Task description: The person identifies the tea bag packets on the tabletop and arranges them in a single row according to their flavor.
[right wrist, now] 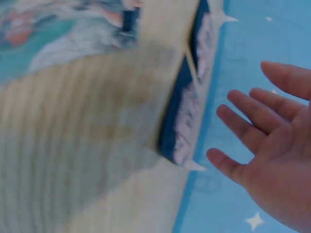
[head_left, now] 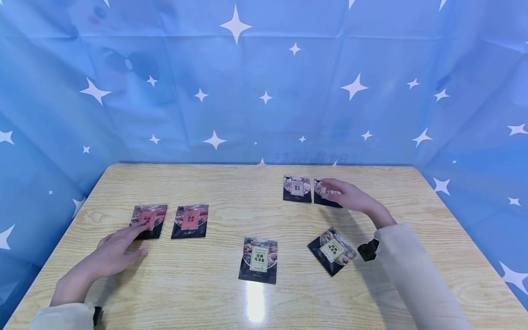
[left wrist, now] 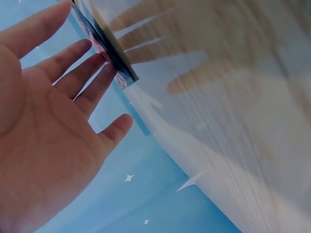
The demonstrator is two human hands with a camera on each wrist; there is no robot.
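Observation:
Several dark snack packets lie flat on a wooden table (head_left: 231, 192). My left hand (head_left: 123, 243) is flat with straight fingers, its fingertips on the near edge of a red-label packet (head_left: 151, 219). A second red-label packet (head_left: 190, 221) lies just to its right. In the left wrist view my left hand (left wrist: 63, 111) shows an open palm beside that packet's edge (left wrist: 104, 46). My right hand (head_left: 344, 195) reaches out open over the far right pale-label packet (head_left: 330, 201) and hides most of it. Its twin (head_left: 297, 188) lies to the left. In the right wrist view my right hand (right wrist: 267, 145) is spread beside a packet's edge (right wrist: 187, 114).
A green-label packet (head_left: 259, 259) lies near the table's front middle. Another green-label packet (head_left: 332, 251) lies tilted next to my right forearm. A blue star-print cloth (head_left: 264, 91) walls the table at the back and on both sides.

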